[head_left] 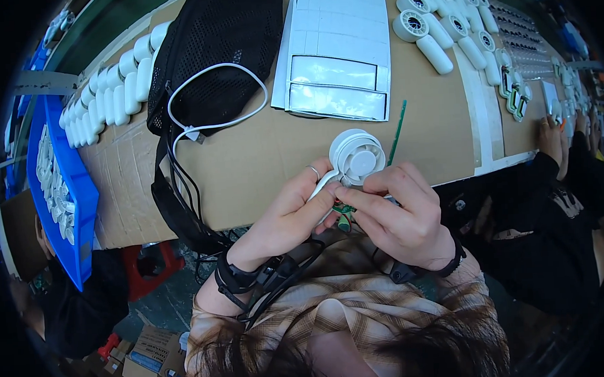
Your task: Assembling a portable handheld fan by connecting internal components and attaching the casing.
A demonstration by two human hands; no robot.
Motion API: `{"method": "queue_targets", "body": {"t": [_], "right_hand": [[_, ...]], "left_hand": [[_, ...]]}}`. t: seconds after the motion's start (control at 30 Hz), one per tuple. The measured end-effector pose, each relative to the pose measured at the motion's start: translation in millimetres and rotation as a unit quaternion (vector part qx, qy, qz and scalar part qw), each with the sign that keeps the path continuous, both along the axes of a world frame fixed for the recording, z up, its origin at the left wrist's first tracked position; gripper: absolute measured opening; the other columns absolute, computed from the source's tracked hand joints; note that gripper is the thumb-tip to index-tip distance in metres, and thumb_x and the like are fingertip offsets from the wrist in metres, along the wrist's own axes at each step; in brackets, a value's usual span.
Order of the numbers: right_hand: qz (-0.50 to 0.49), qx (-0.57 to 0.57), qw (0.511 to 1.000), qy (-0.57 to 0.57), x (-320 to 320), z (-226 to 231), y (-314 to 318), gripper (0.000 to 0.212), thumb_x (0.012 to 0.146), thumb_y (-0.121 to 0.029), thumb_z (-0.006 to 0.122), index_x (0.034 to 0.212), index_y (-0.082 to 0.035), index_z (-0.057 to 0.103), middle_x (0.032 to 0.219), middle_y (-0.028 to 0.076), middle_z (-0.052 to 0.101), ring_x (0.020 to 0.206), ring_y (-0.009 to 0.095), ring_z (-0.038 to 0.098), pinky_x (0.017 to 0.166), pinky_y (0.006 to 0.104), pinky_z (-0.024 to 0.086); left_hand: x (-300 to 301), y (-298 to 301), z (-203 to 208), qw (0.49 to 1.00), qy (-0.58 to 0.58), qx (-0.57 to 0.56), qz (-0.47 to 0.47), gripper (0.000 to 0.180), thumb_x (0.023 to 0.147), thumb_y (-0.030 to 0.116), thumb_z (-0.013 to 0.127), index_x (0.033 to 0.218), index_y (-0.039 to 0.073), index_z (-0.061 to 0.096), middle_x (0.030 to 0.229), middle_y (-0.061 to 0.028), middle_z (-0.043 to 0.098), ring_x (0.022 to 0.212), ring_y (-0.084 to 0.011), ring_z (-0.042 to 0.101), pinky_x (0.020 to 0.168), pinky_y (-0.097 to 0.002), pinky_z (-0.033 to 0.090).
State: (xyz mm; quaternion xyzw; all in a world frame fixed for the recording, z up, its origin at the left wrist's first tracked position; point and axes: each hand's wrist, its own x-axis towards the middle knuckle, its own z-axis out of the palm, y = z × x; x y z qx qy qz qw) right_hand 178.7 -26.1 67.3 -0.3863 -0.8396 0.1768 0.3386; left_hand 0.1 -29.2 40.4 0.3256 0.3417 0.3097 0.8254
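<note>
A white handheld fan (358, 156), its round slotted head turned up, is held over the table's near edge. My left hand (293, 209) is closed around its slim white handle part, below the head. Just under the head, my right hand (404, 214) is closed, its fingertips pinching at a small green circuit board (345, 212) with wires and a green cylindrical part. The thumbs and fingers of both hands meet there and hide much of the board. A thin green strip (398, 132) lies on the table beyond my right hand.
White sheets (337, 65) and a black mesh bag (222, 57) with a white cable (260, 82) lie ahead. White fan bodies (432, 53) stand at the back right, white parts (130, 88) at left. A blue bin (80, 191) is leftmost. Co-workers' hands (553, 140) show at right.
</note>
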Motion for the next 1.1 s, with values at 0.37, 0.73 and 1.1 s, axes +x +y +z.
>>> {"method": "queue_targets", "body": {"t": [0.37,0.73,1.1], "right_hand": [[0.030,0.033,0.999,0.009,5,-7,1,0.043,0.053,0.001,0.070,0.093,-0.011,0.070,0.073,0.001,0.049,0.063,0.017,0.047,0.054,0.0262,0.041],[0.017,0.020,0.999,0.037,2,-12,1,0.035,0.055,0.002,0.067,0.089,-0.004,0.066,0.077,0.004,0.054,0.065,0.020,0.051,0.056,0.0286,0.044],[-0.036,0.049,0.998,0.022,-5,-5,4,0.035,0.056,0.003,0.066,0.091,-0.002,0.067,0.075,0.004,0.054,0.064,0.020,0.051,0.057,0.0293,0.044]], "left_hand": [[-3,0,-9,0.990,-0.113,-0.080,-0.023,0.043,0.096,0.022,0.046,0.132,0.004,0.032,0.085,0.0022,0.048,0.062,-0.0038,0.044,0.051,-0.0171,0.035],[10,2,-10,0.999,0.015,0.012,0.038,0.030,0.096,0.018,0.043,0.122,0.003,0.043,0.088,0.0010,0.051,0.066,-0.0031,0.047,0.056,-0.0169,0.040],[13,2,-6,0.993,-0.005,0.031,0.113,0.022,0.096,0.015,0.042,0.112,0.001,0.047,0.084,0.0010,0.052,0.065,-0.0017,0.048,0.057,-0.0163,0.040]]}}
